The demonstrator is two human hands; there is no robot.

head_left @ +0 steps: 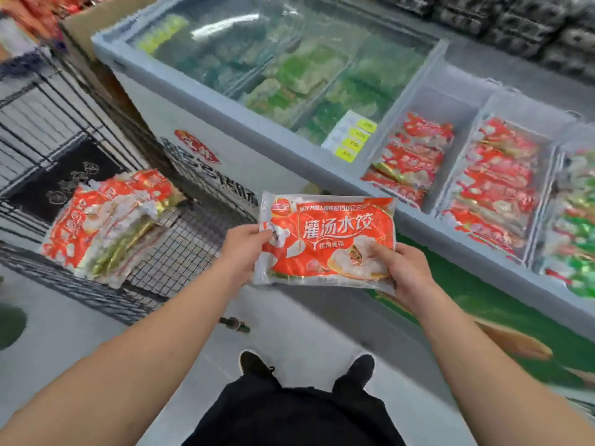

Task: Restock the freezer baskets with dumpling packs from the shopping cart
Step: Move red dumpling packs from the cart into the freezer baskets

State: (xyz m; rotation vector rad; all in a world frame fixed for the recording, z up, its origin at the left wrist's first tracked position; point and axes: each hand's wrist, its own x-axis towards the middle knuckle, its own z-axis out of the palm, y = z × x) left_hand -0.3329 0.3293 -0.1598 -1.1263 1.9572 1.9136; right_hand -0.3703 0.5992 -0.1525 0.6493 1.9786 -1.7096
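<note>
I hold one red dumpling pack [328, 239] flat and face-up in front of me, above the floor and just short of the freezer [225, 149]: my left hand [243, 249] pinches its left edge with the thumb on top, and my right hand [404, 268] grips its lower right corner, thumb pressed on the printed face. A stack of further packs [103, 223] lies in the wire shopping cart [180, 252] at my left. In the open right section of the freezer, two baskets, the near basket [428, 101] and the next basket [528, 114], are each filled with rows of matching red packs, while the left section sits under a sliding glass lid [273, 46].
</note>
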